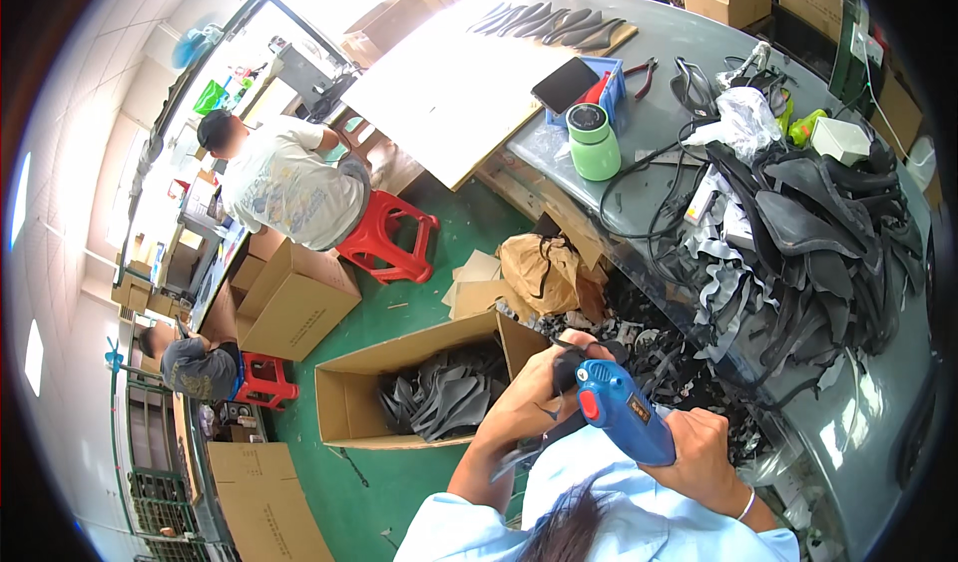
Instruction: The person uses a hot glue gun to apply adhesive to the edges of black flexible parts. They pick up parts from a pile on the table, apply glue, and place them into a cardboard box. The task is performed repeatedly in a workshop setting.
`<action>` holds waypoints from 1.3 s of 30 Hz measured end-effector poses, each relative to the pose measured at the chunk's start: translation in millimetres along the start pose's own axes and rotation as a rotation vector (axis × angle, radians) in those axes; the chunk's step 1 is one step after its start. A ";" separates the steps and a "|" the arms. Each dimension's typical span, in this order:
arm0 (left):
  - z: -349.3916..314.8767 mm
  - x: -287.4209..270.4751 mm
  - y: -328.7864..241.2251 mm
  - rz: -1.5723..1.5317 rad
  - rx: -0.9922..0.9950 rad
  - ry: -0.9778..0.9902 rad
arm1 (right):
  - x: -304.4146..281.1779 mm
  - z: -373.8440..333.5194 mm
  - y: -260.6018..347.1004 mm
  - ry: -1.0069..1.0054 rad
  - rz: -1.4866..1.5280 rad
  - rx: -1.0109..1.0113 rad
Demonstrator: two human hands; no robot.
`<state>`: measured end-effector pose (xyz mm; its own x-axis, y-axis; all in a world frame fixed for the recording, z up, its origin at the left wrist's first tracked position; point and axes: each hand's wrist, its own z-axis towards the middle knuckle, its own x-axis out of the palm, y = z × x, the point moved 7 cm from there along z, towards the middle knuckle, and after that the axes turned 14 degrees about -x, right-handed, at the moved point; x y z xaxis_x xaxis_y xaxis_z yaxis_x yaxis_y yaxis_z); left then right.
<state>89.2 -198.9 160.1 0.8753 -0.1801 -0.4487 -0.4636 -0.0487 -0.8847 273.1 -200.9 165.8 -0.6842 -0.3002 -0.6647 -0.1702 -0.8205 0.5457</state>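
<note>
My right hand (pixel 704 454) is closed around the lower end of a blue handheld power tool (pixel 631 424) with a red button, raised in front of my chest. Dark pieces (pixel 567 370) are gripped in my closed left hand (pixel 529 394), right beside the tool's head. Whether they touch the tool I cannot tell, and their exact kind is partly hidden by my fingers. Below and left of that hand, a cardboard box (pixel 344 382) holds a stack of dark grey curved pieces (pixel 444 394). More black moulded pieces (pixel 798 223) lie heaped on the grey table (pixel 848 412) at my right.
On the table stand a green bottle (pixel 594 145), a blue bin (pixel 617 83) with a phone (pixel 567 85) on it, and red-handled pliers (pixel 644 78). Scraps (pixel 639 327) cover the floor alongside. Two people sit at left on red stools (pixel 389 238), near a large carton (pixel 299 302).
</note>
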 end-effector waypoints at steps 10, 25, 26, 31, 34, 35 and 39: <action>10.0 70.2 -20.1 -0.439 -0.244 0.467 | -13.4 16.7 -44.1 -0.167 0.400 0.355; 25.2 85.3 24.3 -1.452 -0.156 -0.266 | -23.8 3.6 -67.5 -0.447 0.176 0.484; 23.0 71.3 23.7 -1.464 -0.114 -0.327 | -23.4 -0.1 -63.9 -0.391 0.023 0.393; 5.7 31.8 19.0 -1.421 0.117 -0.549 | -2.1 -19.7 -35.0 -0.168 -0.186 0.218; -3.5 22.7 13.9 -1.365 0.142 -0.591 | 2.2 -16.3 -24.6 -0.111 -0.162 0.180; -5.2 21.3 13.2 -1.344 0.150 -0.594 | 3.4 -15.1 -22.9 -0.097 -0.153 0.173; -10.1 21.1 23.1 -1.240 0.165 -0.671 | 1.4 -10.2 -19.3 -0.118 -0.129 0.131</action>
<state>95.6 -213.8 131.5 0.6159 0.3897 0.6847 0.6214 0.2938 -0.7263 282.7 -190.4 149.1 -0.7276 -0.1315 -0.6733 -0.3471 -0.7760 0.5267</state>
